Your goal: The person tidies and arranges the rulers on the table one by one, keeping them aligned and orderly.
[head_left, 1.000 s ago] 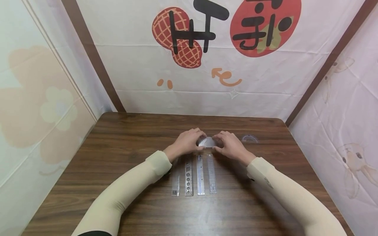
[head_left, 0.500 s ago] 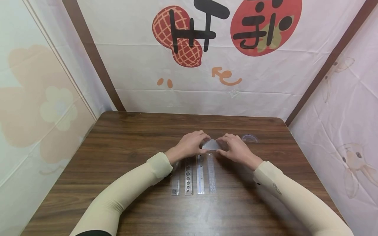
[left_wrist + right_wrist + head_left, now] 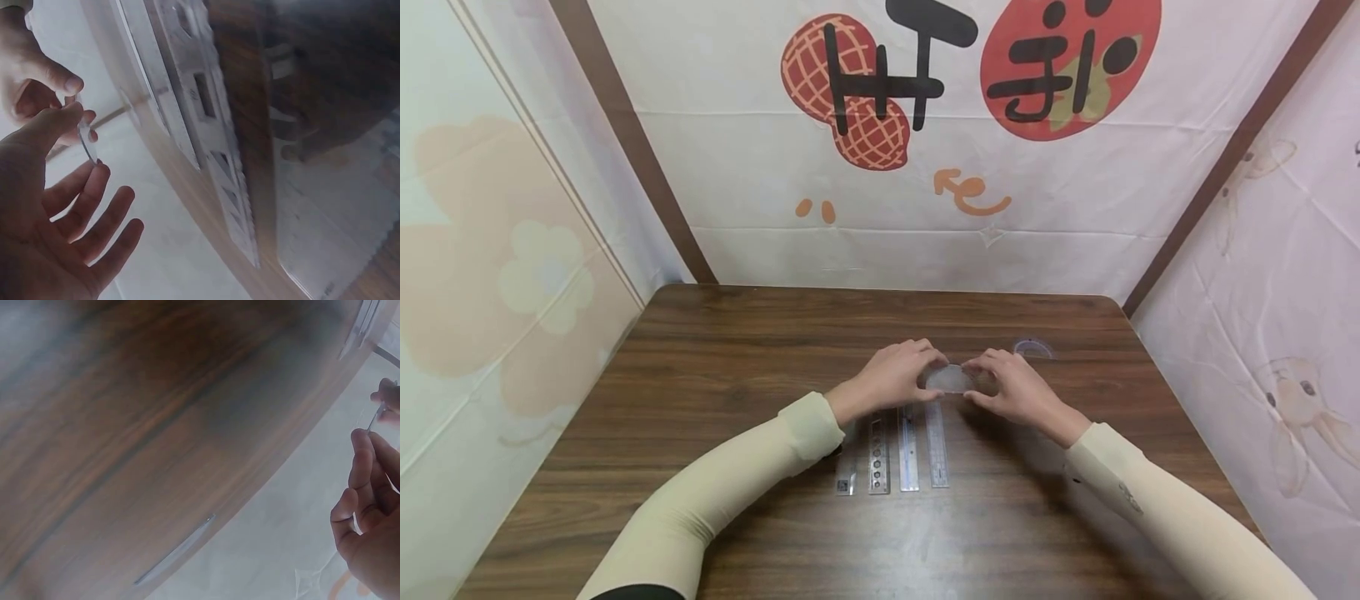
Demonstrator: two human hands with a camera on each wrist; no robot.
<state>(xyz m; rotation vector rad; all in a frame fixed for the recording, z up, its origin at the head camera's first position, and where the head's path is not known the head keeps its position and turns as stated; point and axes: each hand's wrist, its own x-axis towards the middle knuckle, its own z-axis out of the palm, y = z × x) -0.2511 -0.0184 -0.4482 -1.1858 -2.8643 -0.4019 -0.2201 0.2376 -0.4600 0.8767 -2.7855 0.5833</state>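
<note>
A clear half-round protractor (image 3: 949,380) is held between both hands, above the far ends of the rulers in the head view. My left hand (image 3: 898,377) pinches its left end, and my right hand (image 3: 1017,393) pinches the right end. From the left wrist, the protractor (image 3: 87,139) appears almost edge-on, with the thumb and a fingertip of my left hand (image 3: 75,212) on it. Only a thin edge shows in the right wrist view, beside the fingertips of my right hand (image 3: 372,500). A second clear protractor (image 3: 1034,347) lies flat beyond my right hand.
Several clear rulers lie side by side on the brown wooden table (image 3: 737,350), including one with cut-out shapes (image 3: 877,467) and a plain one (image 3: 937,450) at the right of the row. My left wrist overhangs the leftmost ruler (image 3: 846,475). A printed curtain (image 3: 760,258) hangs behind the table.
Both hands have shifted to the right and slightly nearer the body, carrying the protractor with them. The rulers and the second protractor stay where they lay.
</note>
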